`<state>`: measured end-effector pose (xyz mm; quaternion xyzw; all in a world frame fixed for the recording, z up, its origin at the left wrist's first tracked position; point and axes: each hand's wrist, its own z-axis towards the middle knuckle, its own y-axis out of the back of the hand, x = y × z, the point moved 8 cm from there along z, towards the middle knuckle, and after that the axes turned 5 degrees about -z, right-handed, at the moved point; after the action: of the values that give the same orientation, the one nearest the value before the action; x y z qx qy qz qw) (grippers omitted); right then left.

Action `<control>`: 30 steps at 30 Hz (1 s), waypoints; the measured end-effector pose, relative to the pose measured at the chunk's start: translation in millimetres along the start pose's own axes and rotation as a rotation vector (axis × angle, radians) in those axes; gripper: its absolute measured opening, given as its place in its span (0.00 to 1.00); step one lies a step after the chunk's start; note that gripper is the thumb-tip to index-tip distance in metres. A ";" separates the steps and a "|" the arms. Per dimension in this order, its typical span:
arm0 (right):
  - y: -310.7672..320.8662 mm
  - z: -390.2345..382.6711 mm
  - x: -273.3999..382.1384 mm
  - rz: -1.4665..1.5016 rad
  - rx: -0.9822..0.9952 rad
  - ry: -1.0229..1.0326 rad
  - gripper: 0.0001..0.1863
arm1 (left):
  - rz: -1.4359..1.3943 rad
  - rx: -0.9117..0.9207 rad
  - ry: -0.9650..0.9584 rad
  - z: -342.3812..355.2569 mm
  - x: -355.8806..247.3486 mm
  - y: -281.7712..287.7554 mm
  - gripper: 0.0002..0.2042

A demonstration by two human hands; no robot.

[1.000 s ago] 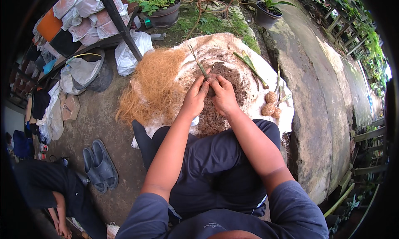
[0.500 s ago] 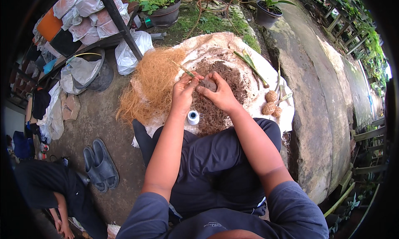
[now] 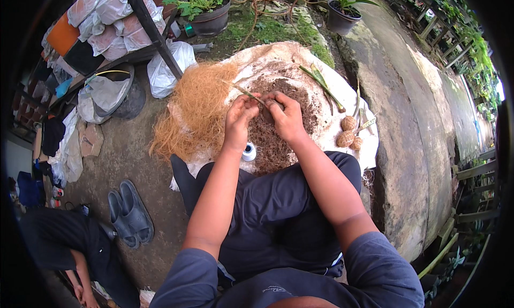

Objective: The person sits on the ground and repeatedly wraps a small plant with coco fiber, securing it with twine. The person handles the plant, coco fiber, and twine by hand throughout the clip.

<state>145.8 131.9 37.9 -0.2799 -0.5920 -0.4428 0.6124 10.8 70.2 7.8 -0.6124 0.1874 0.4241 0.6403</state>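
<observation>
My left hand [image 3: 240,115] is closed on a slender green-and-pale cutting [image 3: 244,92], which slants up toward the left over the brown fiber. My right hand [image 3: 285,115] is closed on a dark lump of soil [image 3: 267,115] at the cutting's lower end, partly hidden by my fingers. Below them a white spool [image 3: 249,151] stands by loose soil [image 3: 276,150] on a white sack [image 3: 316,150]. Orange-brown fiber [image 3: 193,110] lies left of my hands. To the right are green leaf cuttings [image 3: 326,85] and several netted round balls [image 3: 345,138] with leaves.
A co-worker [image 3: 75,243] bends at lower left near grey slides [image 3: 128,211]. A bucket [image 3: 126,102] and stacked bags [image 3: 115,27] sit at upper left. Potted plants [image 3: 209,19] stand behind the sack; a concrete path [image 3: 412,126] runs along the right.
The cutting has gone from steeply raised to slanting leftward. The soil lump, visible in my right hand half a second ago, is now more covered as that hand has closed in on the cutting's base.
</observation>
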 end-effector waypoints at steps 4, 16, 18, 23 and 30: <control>5.3 0.8 2.2 0.034 -0.093 0.028 0.17 | 0.222 0.088 0.045 -4.1 12.0 -10.5 0.34; -7.1 6.4 -20.3 0.305 0.016 -0.063 0.24 | 0.983 -0.026 -0.197 -6.4 -8.6 -24.0 0.30; -8.9 7.0 -25.1 0.419 -0.023 -0.071 0.21 | 0.926 0.005 -0.207 -4.6 -0.3 -23.9 0.30; -8.7 4.0 -18.3 0.332 -0.046 0.010 0.16 | 0.863 0.004 -0.227 -7.9 1.6 -23.3 0.33; -12.5 -11.6 -6.1 0.376 -0.170 -0.035 0.18 | 0.831 0.079 -0.199 -20.3 -2.4 -32.9 0.35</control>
<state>141.0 117.5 28.1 -0.4437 -0.5005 -0.3641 0.6481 40.5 53.9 26.5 -0.4160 0.3714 0.6957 0.4528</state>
